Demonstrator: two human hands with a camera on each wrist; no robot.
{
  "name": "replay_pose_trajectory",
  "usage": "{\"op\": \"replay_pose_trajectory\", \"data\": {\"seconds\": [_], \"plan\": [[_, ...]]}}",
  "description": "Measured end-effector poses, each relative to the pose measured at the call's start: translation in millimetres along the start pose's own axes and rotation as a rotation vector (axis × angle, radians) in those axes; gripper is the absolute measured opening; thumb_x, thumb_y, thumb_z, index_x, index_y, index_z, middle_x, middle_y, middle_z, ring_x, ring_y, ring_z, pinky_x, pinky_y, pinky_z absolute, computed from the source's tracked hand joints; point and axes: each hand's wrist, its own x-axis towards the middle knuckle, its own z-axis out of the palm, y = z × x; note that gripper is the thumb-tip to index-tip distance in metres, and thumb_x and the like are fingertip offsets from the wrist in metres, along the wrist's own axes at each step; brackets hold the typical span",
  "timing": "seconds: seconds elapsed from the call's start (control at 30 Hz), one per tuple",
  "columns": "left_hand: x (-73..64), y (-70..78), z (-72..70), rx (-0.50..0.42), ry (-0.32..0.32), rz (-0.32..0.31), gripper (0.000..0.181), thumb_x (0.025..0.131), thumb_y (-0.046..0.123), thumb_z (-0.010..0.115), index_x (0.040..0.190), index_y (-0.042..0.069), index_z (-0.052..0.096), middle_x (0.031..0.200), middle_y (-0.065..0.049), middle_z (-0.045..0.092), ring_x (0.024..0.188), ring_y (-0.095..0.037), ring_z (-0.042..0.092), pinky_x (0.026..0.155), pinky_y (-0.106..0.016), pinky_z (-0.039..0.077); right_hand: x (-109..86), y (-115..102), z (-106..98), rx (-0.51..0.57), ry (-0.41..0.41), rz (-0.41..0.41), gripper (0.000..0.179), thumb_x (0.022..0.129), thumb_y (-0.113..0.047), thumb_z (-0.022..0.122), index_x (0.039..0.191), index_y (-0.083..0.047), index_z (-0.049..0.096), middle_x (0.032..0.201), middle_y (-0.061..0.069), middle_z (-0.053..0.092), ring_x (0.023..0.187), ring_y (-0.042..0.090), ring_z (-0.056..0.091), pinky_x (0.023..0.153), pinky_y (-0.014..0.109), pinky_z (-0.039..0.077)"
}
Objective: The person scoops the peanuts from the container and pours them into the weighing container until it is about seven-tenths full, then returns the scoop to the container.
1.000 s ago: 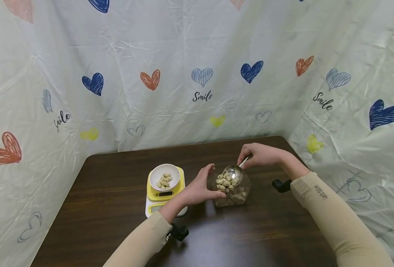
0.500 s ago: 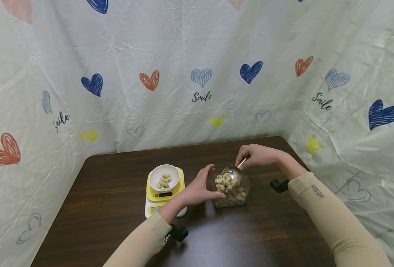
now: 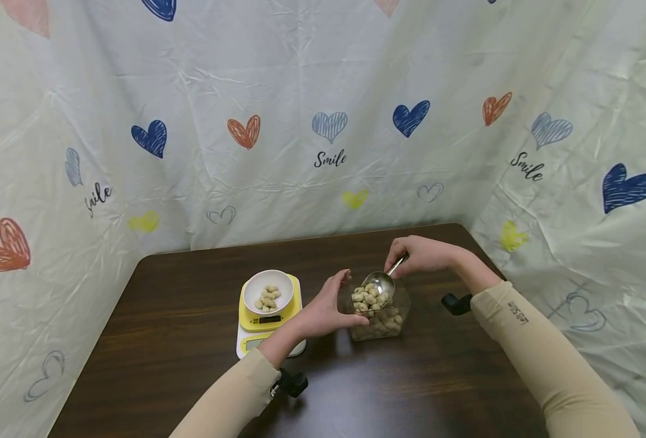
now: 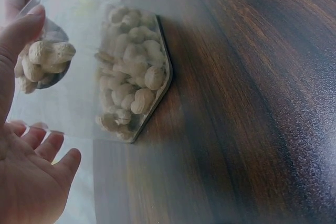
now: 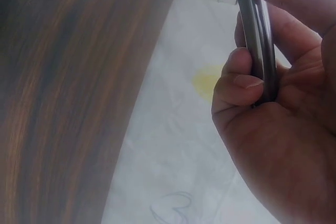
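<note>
My left hand (image 3: 324,313) holds the near left side of a clear plastic container (image 3: 402,307), its thumb at the front and fingers on the far side. Peanuts in shells (image 4: 128,66) fill the container's lower part. My right hand (image 3: 424,254) grips the handle (image 5: 260,51) of a metal scoop (image 3: 382,280). Heaped peanuts (image 4: 47,59) lie in the scoop, which is at the container's mouth, above the peanuts below. In the right wrist view, fingers curl round the handle; the scoop's bowl is out of sight.
Left of the container, a white bowl (image 3: 249,291) with several peanuts (image 3: 269,297) stands on a yellow-and-white kitchen scale (image 3: 297,303). My left forearm partly covers the scale's display. The dark wooden table (image 3: 180,322) meets a heart-printed curtain (image 3: 279,201) behind.
The right hand has drawn the scoop slightly left and up, and its load of peanuts shows more clearly. The left hand stays at the container; bowl and scale have not moved.
</note>
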Motion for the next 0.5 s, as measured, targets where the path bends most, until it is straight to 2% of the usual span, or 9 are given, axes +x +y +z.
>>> {"op": "replay_pose_trajectory", "data": {"seconds": [0.27, 0.5], "plan": [[-0.2, -0.1, -0.7, -0.006, -0.007, 0.003, 0.111, 0.082, 0.052, 0.084, 0.164, 0.019, 0.016, 0.159, -0.012, 0.03, 0.145, -0.024, 0.033, 0.112, -0.048, 0.036, -1.8, 1.5, -4.1, 0.039, 0.006, 0.009, 0.013, 0.09, -0.023, 0.081, 0.103, -0.022, 0.08, 0.112, 0.002, 0.063, 0.104, 0.022, 0.057, 0.086, 0.042, 0.049], [-1.1, 0.9, 0.3, -0.023, -0.007, -0.009, 0.108, 0.084, 0.046, 0.084, 0.164, 0.016, 0.017, 0.158, -0.008, 0.03, 0.146, -0.023, 0.032, 0.113, -0.047, 0.036, 0.7, 3.2, -7.4, 0.039, 0.013, -0.008, 0.013, 0.089, -0.022, 0.082, 0.102, -0.023, 0.08, 0.109, 0.002, 0.065, 0.104, 0.022, 0.058, 0.086, 0.04, 0.049]]}}
